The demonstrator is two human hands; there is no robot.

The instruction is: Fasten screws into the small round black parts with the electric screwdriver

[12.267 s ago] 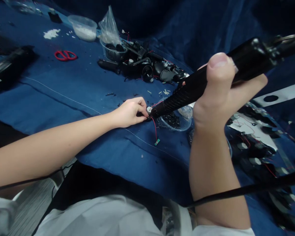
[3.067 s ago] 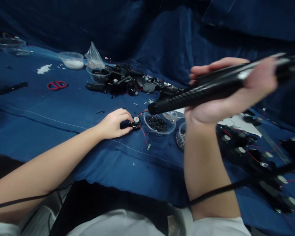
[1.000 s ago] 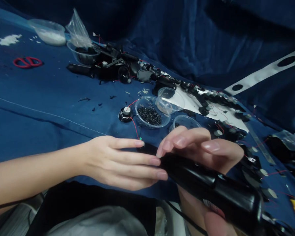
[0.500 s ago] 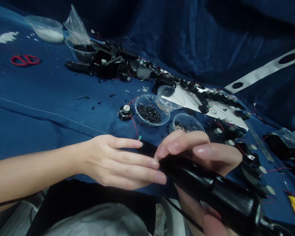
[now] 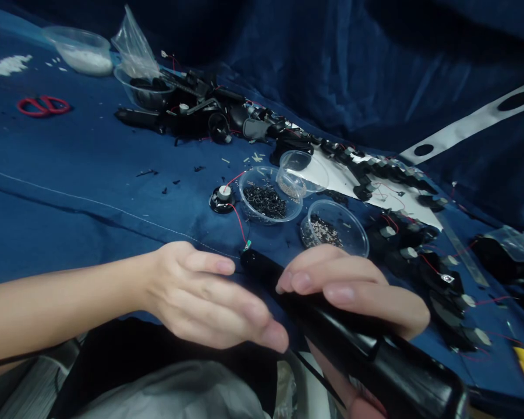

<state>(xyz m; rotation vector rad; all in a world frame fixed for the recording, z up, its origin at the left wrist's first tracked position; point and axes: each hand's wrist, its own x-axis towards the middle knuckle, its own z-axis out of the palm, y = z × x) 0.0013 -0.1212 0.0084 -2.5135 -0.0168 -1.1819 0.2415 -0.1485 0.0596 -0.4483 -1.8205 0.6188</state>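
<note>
My right hand (image 5: 353,288) is wrapped over a long black electric screwdriver (image 5: 358,343) that lies low near my lap, its tip pointing up-left. Fingers loosely spread, my left hand (image 5: 205,294) hovers just left of the tool's tip and holds nothing. A small round black speaker (image 5: 222,198) with a white centre rests on the blue cloth (image 5: 91,174) beyond my hands. Its red wire (image 5: 240,224) runs down to a tiny green board (image 5: 247,245) by the tool's tip.
Three clear plastic dishes (image 5: 268,201) with small screws stand right of the speaker. A heap of black parts (image 5: 209,110) lies further back, red scissors (image 5: 43,106) at far left. A row of speakers with red wires (image 5: 432,267) runs along the right.
My left hand has drawn back a little from the tool and its fingers have loosened. The tool, held over the speaker earlier, has stayed low by my lap.
</note>
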